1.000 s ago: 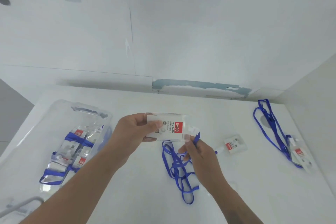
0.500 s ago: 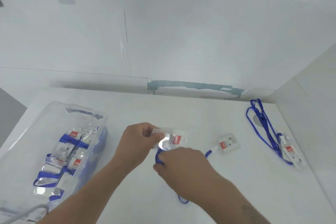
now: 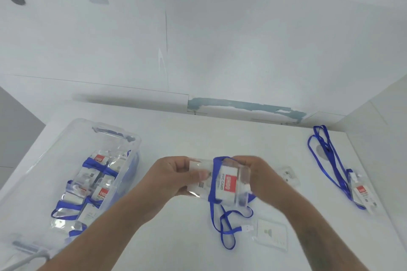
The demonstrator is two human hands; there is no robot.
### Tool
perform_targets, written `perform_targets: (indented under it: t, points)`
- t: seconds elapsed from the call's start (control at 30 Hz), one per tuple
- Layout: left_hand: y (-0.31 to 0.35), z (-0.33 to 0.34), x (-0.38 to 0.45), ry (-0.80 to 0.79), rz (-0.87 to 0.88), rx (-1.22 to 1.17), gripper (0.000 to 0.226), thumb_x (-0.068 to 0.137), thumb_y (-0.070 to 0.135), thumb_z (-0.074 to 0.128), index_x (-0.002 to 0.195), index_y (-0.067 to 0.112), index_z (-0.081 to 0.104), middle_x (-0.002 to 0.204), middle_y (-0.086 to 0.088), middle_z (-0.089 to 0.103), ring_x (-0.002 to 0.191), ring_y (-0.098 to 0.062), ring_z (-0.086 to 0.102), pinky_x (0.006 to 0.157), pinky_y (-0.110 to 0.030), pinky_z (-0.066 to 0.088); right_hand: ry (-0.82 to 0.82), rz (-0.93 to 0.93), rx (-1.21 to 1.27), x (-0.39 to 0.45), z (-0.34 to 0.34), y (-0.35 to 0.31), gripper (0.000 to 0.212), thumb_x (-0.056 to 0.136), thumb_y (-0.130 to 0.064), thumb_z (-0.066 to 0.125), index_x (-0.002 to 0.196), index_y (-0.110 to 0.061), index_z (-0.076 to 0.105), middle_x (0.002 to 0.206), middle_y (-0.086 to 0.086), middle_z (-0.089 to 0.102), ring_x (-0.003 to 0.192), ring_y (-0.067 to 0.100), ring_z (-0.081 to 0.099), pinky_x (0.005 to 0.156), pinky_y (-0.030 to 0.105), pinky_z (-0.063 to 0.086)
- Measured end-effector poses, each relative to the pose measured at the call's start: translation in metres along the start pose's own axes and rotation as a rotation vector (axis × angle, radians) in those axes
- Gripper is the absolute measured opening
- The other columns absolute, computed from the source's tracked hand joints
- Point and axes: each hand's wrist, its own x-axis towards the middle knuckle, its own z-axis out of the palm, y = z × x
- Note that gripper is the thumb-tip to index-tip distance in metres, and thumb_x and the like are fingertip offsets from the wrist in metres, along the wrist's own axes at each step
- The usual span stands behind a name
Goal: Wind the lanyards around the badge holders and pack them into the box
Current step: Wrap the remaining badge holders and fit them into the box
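The white counter (image 3: 198, 138) carries a clear box (image 3: 123, 145) at left, part-filled with wound holders so finished ones drop in close by. At centre the left hand (image 3: 169, 179) grips the badge holder (image 3: 229, 182) steady while the right hand (image 3: 262, 177), seemingly pinching it, wraps the blue lanyard (image 3: 214, 182); its slack trails nearward.

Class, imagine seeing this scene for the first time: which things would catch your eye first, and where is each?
At the centre, the left hand and right hand hold a clear badge holder with a blue lanyard looped around it, its tail trailing onto the white table. On the left, a clear box holds wound badges; at far right lies another unwound badge and lanyard.
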Motion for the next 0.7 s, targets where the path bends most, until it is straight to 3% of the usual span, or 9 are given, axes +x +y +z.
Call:
perform_targets:
  t: [0.07,0.17,0.23,0.27,0.33,0.4,0.5,0.6,0.7]
  points:
    - [0.002,0.000,0.003,0.036,0.001,-0.127,0.012,0.085,0.010,0.069,0.094,0.012,0.077,0.098,-0.013,0.077,0.087,-0.023,0.074,0.069,-0.027,0.060,0.035,0.061,0.037,-0.007,0.022,0.010,0.029,0.096,-0.006,0.055,0.071,-0.020,0.062,0.055,-0.010,0.061,0.049,-0.003,0.054,0.052,0.012,0.044]
    - [0.001,-0.001,0.012,0.183,-0.006,-0.161,0.013,0.087,0.010,0.069,0.099,0.008,0.073,0.095,-0.009,0.078,0.083,-0.019,0.075,0.066,-0.025,0.060,0.086,-0.099,-0.308,-0.021,0.054,0.027,0.020,0.099,-0.042,0.051,0.085,-0.034,0.063,0.070,-0.009,0.059,0.057,0.002,0.053,0.053,0.013,0.039]
    - [-0.001,-0.001,0.016,0.296,0.009,-0.078,0.002,0.087,0.011,0.071,0.089,0.012,0.072,0.083,-0.002,0.078,0.073,-0.013,0.075,0.062,-0.023,0.059,0.124,-0.316,-0.692,-0.024,0.065,0.031,0.018,0.095,-0.047,0.057,0.099,-0.030,0.061,0.074,-0.011,0.057,0.059,0.005,0.050,0.053,0.016,0.034]
    - [-0.002,-0.002,0.019,0.352,0.025,-0.012,0.005,0.087,0.011,0.072,0.084,0.015,0.071,0.076,0.002,0.077,0.069,-0.011,0.074,0.059,-0.021,0.058,0.102,-0.317,-0.785,-0.026,0.066,0.025,0.023,0.098,-0.048,0.049,0.098,-0.027,0.057,0.072,-0.010,0.052,0.059,0.006,0.047,0.053,0.019,0.033]
    - [-0.006,-0.007,0.023,0.431,0.065,0.150,0.012,0.087,0.010,0.072,0.078,0.017,0.068,0.070,0.003,0.075,0.071,-0.016,0.073,0.057,-0.021,0.058,0.044,-0.282,-0.843,-0.030,0.063,0.014,0.033,0.104,-0.049,0.028,0.091,-0.024,0.045,0.070,-0.008,0.043,0.063,0.009,0.043,0.056,0.020,0.032]
    - [-0.009,-0.013,0.025,0.452,0.096,0.292,0.012,0.086,0.011,0.073,0.075,0.014,0.067,0.072,-0.004,0.073,0.075,-0.027,0.071,0.062,-0.031,0.062,0.046,-0.308,-0.914,-0.030,0.057,-0.001,0.032,0.105,-0.046,0.025,0.088,-0.024,0.039,0.076,-0.007,0.042,0.072,0.013,0.047,0.061,0.021,0.035]
    - [-0.011,-0.018,0.019,0.401,0.126,0.376,0.009,0.084,0.013,0.074,0.075,0.014,0.071,0.074,-0.010,0.073,0.073,-0.032,0.069,0.073,-0.049,0.058,0.051,-0.258,-0.926,-0.022,0.043,-0.019,0.031,0.102,-0.042,0.033,0.097,-0.022,0.054,0.096,-0.006,0.054,0.089,0.019,0.056,0.079,0.034,0.047]
    - [-0.011,-0.017,0.013,0.332,0.120,0.388,0.009,0.083,0.011,0.075,0.075,0.015,0.072,0.072,-0.003,0.074,0.064,-0.015,0.066,0.071,-0.042,0.058,0.057,-0.284,-0.844,-0.011,0.025,-0.036,0.023,0.096,-0.041,0.047,0.100,-0.029,0.067,0.096,-0.009,0.061,0.090,0.011,0.058,0.081,0.030,0.049]
    - [-0.007,-0.015,0.010,0.242,0.096,0.358,0.004,0.084,0.009,0.075,0.081,0.010,0.073,0.074,-0.003,0.076,0.066,-0.014,0.069,0.067,-0.035,0.059,0.033,-0.297,-0.649,0.005,0.007,-0.045,0.010,0.089,-0.038,0.065,0.093,-0.034,0.073,0.091,-0.018,0.068,0.087,0.002,0.061,0.076,0.019,0.049]
